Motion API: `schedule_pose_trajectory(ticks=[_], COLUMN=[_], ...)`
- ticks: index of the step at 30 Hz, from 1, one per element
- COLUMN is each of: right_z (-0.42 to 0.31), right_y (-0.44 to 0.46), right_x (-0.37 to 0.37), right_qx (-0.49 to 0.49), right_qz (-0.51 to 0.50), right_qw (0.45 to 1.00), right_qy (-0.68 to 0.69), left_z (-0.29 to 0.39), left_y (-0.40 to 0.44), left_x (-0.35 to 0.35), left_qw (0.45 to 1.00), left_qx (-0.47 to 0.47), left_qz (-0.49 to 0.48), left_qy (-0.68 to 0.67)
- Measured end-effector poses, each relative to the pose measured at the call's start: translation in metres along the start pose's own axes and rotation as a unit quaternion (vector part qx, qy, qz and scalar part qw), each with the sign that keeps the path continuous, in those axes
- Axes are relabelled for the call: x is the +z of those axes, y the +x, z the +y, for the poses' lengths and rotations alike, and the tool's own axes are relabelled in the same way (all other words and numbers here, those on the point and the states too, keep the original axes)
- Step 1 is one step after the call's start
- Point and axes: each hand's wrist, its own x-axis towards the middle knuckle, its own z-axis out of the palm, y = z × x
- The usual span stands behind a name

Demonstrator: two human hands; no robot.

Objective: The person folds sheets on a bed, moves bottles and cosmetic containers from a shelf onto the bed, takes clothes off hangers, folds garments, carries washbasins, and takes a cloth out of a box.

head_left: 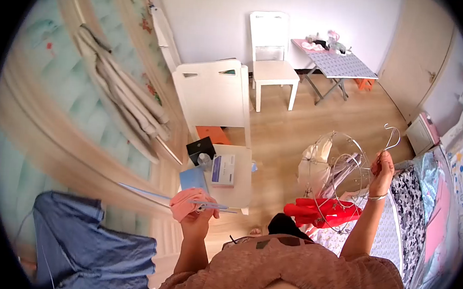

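My left hand (199, 223) is closed round a bunched pink cloth (186, 201) and thin blue hangers (143, 190) that stick out to both sides. Raised on the right, my right hand (382, 172) grips a round wire drying rack (341, 175) just below its hook (394, 137). Hanging about the rack are a cream garment (315, 163), a greyish one (341, 175) and a bright red garment (320, 212). How each is fastened is too small to tell. Below my left hand, blue denim clothing (90, 244) hangs at the lower left.
A white chair (211, 93) bears a white-and-blue box (223, 170) and a black box (200, 149). Beige trousers (120, 92) hang on the left. Farther off stand another white chair (274, 70) and a folding table (343, 64). A bed with patterned covers (414, 214) lies right.
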Motion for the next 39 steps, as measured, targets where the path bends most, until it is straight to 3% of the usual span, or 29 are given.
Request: schedule_pose_trajectory(ticks=[7,9,11,13,14,15,16,18,20,22,25,27,30,39], right_z=[0.048,0.065,0.087,0.111,0.123,0.134,0.141,0.158,0.173,0.191,0.213,0.228,0.258,0.315], right_y=[0.091,0.122,0.161,0.205,0.228,0.251,0.272,0.314,0.359,0.396,0.444,0.469,0.507,0.571], right_x=[0.014,0.020,0.029,0.040,0.048,0.057,0.067,0.092,0.119,0.144,0.188,0.225,0.281,0.490], right_qx=[-0.009,-0.008,-0.004,0.006,0.014,0.022,0.025,0.049,0.069,0.086,0.093,0.091,0.085,0.098], right_qz=[0.037,0.028,0.019,0.027,0.005,-0.018,-0.044,-0.080,-0.132,-0.186,-0.246,-0.270,-0.313,-0.485], right_qw=[0.999,1.000,1.000,1.000,1.000,1.000,0.999,0.996,0.989,0.979,0.964,0.957,0.942,0.859], right_qy=[-0.005,-0.004,0.007,0.003,0.004,0.004,-0.010,-0.002,0.010,0.015,0.047,0.060,0.087,0.130], left_z=[-0.060,-0.073,-0.083,-0.097,-0.138,-0.149,-0.154,-0.178,-0.224,-0.240,-0.253,-0.258,-0.238,-0.207], left_y=[0.073,0.092,0.121,0.160,0.164,0.185,0.207,0.251,0.290,0.321,0.363,0.383,0.417,0.520], left_x=[0.018,0.042,0.049,0.054,0.055,0.077,0.105,0.129,0.118,0.131,0.157,0.146,0.127,0.089], left_qw=[0.997,0.992,0.992,0.978,0.995,0.995,0.993,0.950,0.984,0.974,0.984,0.974,0.972,0.982], left_qx=[0.028,-0.014,-0.056,-0.153,-0.002,0.000,-0.073,-0.129,-0.089,-0.066,0.018,-0.028,-0.114,-0.012], left_qz=[0.005,0.123,0.111,-0.142,-0.069,-0.063,0.031,0.132,-0.118,-0.217,-0.174,-0.225,-0.207,-0.155], left_qy=[0.069,-0.012,0.008,0.012,0.072,0.077,-0.089,-0.253,-0.099,-0.001,0.020,-0.008,0.009,0.108])
